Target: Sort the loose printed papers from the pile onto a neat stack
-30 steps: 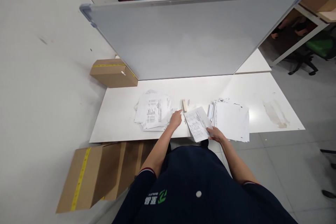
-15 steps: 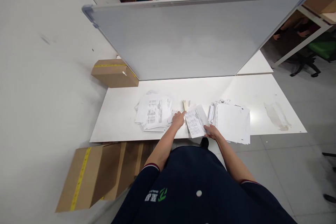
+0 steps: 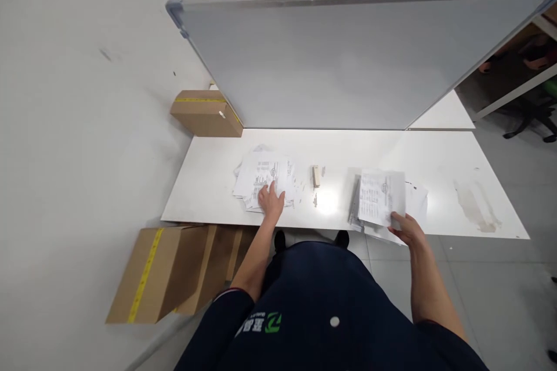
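My right hand (image 3: 407, 229) grips a printed sheet (image 3: 380, 197) by its near corner and holds it over the right pile of papers (image 3: 415, 203) on the white table (image 3: 209, 185). My left hand (image 3: 271, 202) lies on the left pile of printed papers (image 3: 263, 177), fingers spread flat. A small beige stapler (image 3: 316, 176) stands on the table between the two piles, apart from both hands.
A large whiteboard (image 3: 339, 58) leans upright along the table's far edge. One cardboard box (image 3: 206, 113) sits at the far left corner. More flat cardboard boxes (image 3: 174, 272) lie on the floor at the near left. A stain (image 3: 476, 208) marks the table's right end.
My right hand carried the printed sheet from the table's middle over to the right pile. My left hand drew back from beside the stapler onto the left pile. The view shifted left.
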### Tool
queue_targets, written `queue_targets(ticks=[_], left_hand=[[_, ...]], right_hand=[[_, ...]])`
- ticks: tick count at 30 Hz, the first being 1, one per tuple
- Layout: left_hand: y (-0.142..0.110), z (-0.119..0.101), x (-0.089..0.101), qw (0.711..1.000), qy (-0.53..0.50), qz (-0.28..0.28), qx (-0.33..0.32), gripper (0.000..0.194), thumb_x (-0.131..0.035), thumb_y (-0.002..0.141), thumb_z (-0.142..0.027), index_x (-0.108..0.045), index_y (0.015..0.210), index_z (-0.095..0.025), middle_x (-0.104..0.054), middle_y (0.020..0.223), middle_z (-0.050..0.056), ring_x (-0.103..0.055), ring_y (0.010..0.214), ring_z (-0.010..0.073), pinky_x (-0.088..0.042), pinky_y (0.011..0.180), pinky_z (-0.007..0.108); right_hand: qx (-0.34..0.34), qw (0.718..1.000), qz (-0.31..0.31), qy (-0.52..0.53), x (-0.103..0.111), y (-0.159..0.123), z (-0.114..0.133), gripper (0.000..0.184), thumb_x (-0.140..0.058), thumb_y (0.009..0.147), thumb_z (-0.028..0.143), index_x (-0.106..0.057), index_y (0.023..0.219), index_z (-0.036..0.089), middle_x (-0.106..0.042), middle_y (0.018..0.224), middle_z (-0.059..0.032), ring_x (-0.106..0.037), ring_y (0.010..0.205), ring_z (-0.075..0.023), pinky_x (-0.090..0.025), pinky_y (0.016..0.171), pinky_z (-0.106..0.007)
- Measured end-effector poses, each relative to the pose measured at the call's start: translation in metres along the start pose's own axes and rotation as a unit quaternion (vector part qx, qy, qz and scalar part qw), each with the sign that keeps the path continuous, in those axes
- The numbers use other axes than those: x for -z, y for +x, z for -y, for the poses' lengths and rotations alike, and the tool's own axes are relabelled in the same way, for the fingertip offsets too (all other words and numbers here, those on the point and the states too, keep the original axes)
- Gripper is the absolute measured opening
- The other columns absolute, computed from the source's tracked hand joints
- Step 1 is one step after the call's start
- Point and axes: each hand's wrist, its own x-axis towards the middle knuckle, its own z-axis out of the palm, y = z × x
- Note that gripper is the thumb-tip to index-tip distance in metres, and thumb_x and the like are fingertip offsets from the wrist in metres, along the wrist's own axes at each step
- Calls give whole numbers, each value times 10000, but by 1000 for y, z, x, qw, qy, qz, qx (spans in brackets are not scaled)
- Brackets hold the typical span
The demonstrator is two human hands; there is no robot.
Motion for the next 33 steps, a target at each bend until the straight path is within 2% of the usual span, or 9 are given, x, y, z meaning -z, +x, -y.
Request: queue_targets(ticks=[5,8,10,13,16,20,23,28,33], left_hand=[[18,34,8,993,9,6,117,809,-554,685,-566,-256,1352,-219,-248,1402,161,-201,1286,365,-202,1020,503],[34,41,14,983,-18,16,183,809,-587,663,-524,-267,1332,-200,-317,1351,180,-299,1229,364,-287,967,503],[45,44,19,972,-31,41,230,843,-657,591,-486,-313,1294,-174,-353,1310,200,-353,1183,381,-329,924,511],[56,49,25,962,-75,59,254,837,-714,526,-420,-370,1239,-144,-412,1253,221,-433,1117,384,-380,870,490],[57,53,30,963,-124,60,232,664,-671,600,-344,-430,1182,-133,-540,1125,197,-543,993,328,-442,778,419],[45,51,37,970,-149,41,185,333,-575,706,-348,-575,972,-147,-627,989,151,-572,953,291,-450,764,378],[30,42,42,973,-182,27,141,299,-515,755,-387,-613,910,-151,-653,940,120,-588,914,252,-453,769,340],[5,23,47,950,-301,22,77,333,-509,763,-391,-633,925,-128,-666,926,108,-604,863,229,-466,751,314],[-1,31,58,980,-153,-52,112,301,-423,819,-352,-635,835,-139,-636,924,146,-562,964,288,-426,834,391]], right_hand=[[-46,989,-64,-122,32,2,-1,563,-527,747,411,-381,1221,145,-512,1169,-190,-634,817,-224,-551,623,-336],[24,928,-217,-303,32,-8,6,754,-542,715,486,-302,1311,91,-419,1241,-277,-553,1012,-350,-488,764,-485],[92,896,-240,-362,23,-15,12,742,-519,730,489,-323,1313,75,-434,1232,-273,-498,1084,-372,-432,839,-497],[170,895,-165,-378,-7,-24,20,652,-461,777,469,-363,1299,91,-514,1177,-209,-526,1052,-317,-423,855,-422],[226,879,-99,-407,-48,-33,23,579,-413,814,448,-382,1292,124,-516,1187,-177,-551,1002,-268,-427,834,-381],[281,853,-14,-439,-103,-46,22,492,-390,838,393,-425,1257,138,-529,1175,-162,-556,982,-249,-423,825,-366],[322,847,63,-419,-136,-54,23,435,-412,836,376,-471,1204,151,-578,1106,-132,-579,926,-222,-425,816,-348],[269,898,221,-268,-184,-57,29,397,-433,823,454,-521,1092,175,-615,1000,-85,-614,777,-158,-477,659,-268],[226,907,285,-214,-217,-50,25,365,-451,812,473,-557,967,161,-617,933,-79,-614,739,-144,-471,577,-220]])
